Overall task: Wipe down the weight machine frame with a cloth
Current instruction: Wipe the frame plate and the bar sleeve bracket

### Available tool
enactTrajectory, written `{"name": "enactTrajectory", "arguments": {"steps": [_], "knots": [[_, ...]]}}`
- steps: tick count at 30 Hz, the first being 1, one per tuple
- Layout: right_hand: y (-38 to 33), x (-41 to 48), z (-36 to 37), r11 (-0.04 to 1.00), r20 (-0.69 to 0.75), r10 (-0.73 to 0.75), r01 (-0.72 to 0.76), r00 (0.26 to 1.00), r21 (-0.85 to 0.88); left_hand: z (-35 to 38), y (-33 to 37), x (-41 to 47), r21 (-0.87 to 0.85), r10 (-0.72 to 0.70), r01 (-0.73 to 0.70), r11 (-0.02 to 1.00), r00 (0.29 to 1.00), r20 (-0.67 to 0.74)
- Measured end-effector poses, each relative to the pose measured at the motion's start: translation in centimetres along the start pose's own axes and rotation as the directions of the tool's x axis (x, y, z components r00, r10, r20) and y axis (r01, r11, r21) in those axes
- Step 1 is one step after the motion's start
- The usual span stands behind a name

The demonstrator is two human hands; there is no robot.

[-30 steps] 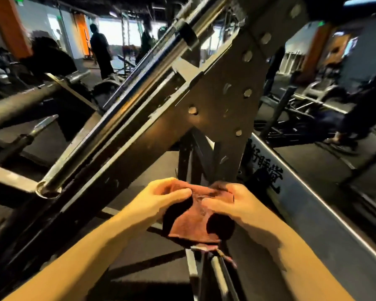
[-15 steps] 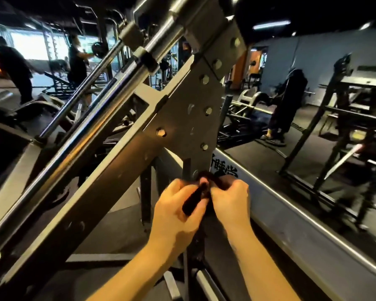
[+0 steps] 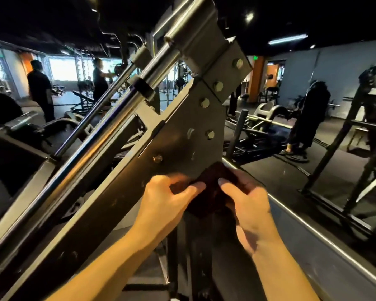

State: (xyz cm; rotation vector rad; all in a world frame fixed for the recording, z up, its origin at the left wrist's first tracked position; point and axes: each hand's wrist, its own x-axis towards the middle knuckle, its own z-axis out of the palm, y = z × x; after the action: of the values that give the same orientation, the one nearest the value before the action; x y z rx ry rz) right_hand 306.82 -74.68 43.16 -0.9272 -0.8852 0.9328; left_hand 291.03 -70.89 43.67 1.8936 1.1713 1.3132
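- The cloth [image 3: 211, 187], dark reddish brown, is bunched between both hands and lies against the lower edge of the frame [image 3: 182, 140], where the bolted grey plate meets the upright post.
- The left hand [image 3: 167, 200] pinches the cloth's left side, thumb stretched toward the cloth and fingers [image 3: 178, 178] curled behind it; they are blurred.
- The right hand [image 3: 248, 205] grips the cloth's right side, thumb on top and fingers curled round the far edge.
- Compared with half a second ago, both hands sit higher on the plate, nearer the lowest bolt [image 3: 157, 158], and more of the cloth shows between them.
- A second ago the cloth was spread wider and hung lower, well below the plate; now it is gathered and touching the metal.
- The view has tilted up and to the right: the top of the plate and the chrome rod [image 3: 109, 124] along the frame's left side now fill more of the picture.
- In the background, people [image 3: 40, 90] stand by bright windows on the left, and another figure [image 3: 308, 118] stands among the machines on the right.
- A pale rail [image 3: 308, 224] runs diagonally past the right hand.
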Motion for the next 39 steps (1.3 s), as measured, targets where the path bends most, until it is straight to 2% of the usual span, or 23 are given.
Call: {"name": "enactTrajectory", "arguments": {"steps": [4, 6, 8, 9, 10, 12, 15, 16, 18, 19, 20, 22, 25, 26, 28, 29, 32, 35, 37, 39], "knots": [[-0.8, 1.7, 1.1, 0.977, -0.046, -0.153, 0.144, 0.987, -0.158, -1.8, 1.3, 1.5, 0.086, 0.046, -0.053, 0.995, 0.996, 0.078], [-2.0, 3.6, 1.4, 0.924, -0.101, -0.305, 0.269, 0.947, -0.274, -3.4, 1.1, 2.1, 0.219, 0.238, -0.228, 0.949, 0.971, -0.019], [-3.6, 5.5, 2.3, 0.801, -0.079, -0.492, 0.415, 0.867, -0.432, -5.0, 0.4, 3.2, 0.542, 0.524, -0.393, 0.742, 0.845, -0.105], [-4.3, 6.3, 3.0, 0.731, -0.043, -0.567, 0.478, 0.823, -0.487, -5.6, 0.1, 3.7, 0.663, 0.603, -0.4, 0.632, 0.791, -0.098], [-4.7, 7.0, 3.9, 0.663, -0.012, -0.626, 0.524, 0.78, -0.535, -6.2, -0.2, 4.2, 0.734, 0.628, -0.379, 0.563, 0.774, -0.082], [-4.7, 7.9, 5.6, 0.551, -0.003, -0.71, 0.554, 0.704, -0.624, -6.7, -0.8, 4.6, 0.797, 0.625, -0.342, 0.497, 0.779, -0.056], [-2.0, 8.1, 7.1, 0.512, -0.051, -0.752, 0.534, 0.657, -0.673, -7.2, -1.9, 4.9, 0.827, 0.629, -0.336, 0.451, 0.777, -0.027], [-0.3, 7.7, 7.2, 0.516, -0.046, -0.743, 0.528, 0.667, -0.674, -7.4, -2.1, 5.1, 0.828, 0.631, -0.339, 0.446, 0.775, -0.023], [4.1, 5.7, 6.7, 0.602, -0.028, -0.626, 0.46, 0.779, -0.653, -7.6, -2.5, 5.3, 0.827, 0.634, -0.347, 0.442, 0.773, -0.015], [6.2, 4.5, 6.3, 0.616, -0.018, -0.566, 0.409, 0.824, -0.673, -7.7, -2.8, 5.4, 0.825, 0.639, -0.358, 0.438, 0.769, -0.006], [7.8, 3.5, 5.8, 0.595, -0.018, -0.547, 0.373, 0.837, -0.712, -7.6, -3.0, 5.5, 0.821, 0.64, -0.368, 0.437, 0.768, 0.004], [8.7, 2.9, 5.3, 0.569, -0.063, -0.577, 0.345, 0.815, -0.746, -7.5, -3.4, 5.5, 0.815, 0.636, -0.378, 0.44, 0.772, 0.015], [4.4, 6.0, 6.2, 0.655, -0.184, -0.624, 0.38, 0.76, -0.653, -7.5, -3.8, 5.5, 0.796, 0.618, -0.385, 0.467, 0.786, 0.019], [2.4, 7.2, 6.9, 0.652, -0.219, -0.658, 0.399, 0.721, -0.645, -7.5, -3.8, 5.5, 0.789, 0.615, -0.386, 0.477, 0.788, 0.014], [0.3, 8.5, 8.0, 0.578, -0.218, -0.747, 0.451, 0.629, -0.68, -7.4, -3.8, 5.4, 0.774, 0.622, -0.394, 0.496, 0.783, 0.0], [0.7, 8.2, 8.4, 0.551, -0.198, -0.769, 0.473, 0.608, -0.688, -7.4, -3.8, 5.4, 0.759, 0.628, -0.406, 0.509, 0.778, -0.005], [6.1, 4.6, 8.3, 0.498, -0.044, -0.726, 0.479, 0.687, -0.723, -7.4, -4.4, 5.5, 0.709, 0.641, -0.443, 0.549, 0.768, -0.016], [8.6, 3.2, 6.2, 0.345, 0.114, -0.725, 0.502, 0.679, -0.793, -7.2, -4.6, 5.8, 0.686, 0.641, -0.457, 0.567, 0.768, -0.018], [5.8, 5.7, 5.9, 0.384, 0.031, -0.748, 0.47, 0.663, -0.795, -7.1, -4.6, 5.8, 0.674, 0.648, -0.464, 0.574, 0.761, -0.028], [1.9, 8.2, 7.3, 0.453, -0.105, -0.779, 0.44, 0.618, -0.775, -7.1, -4.6, 5.8, 0.667, 0.654, -0.468, 0.58, 0.756, -0.039]]}}
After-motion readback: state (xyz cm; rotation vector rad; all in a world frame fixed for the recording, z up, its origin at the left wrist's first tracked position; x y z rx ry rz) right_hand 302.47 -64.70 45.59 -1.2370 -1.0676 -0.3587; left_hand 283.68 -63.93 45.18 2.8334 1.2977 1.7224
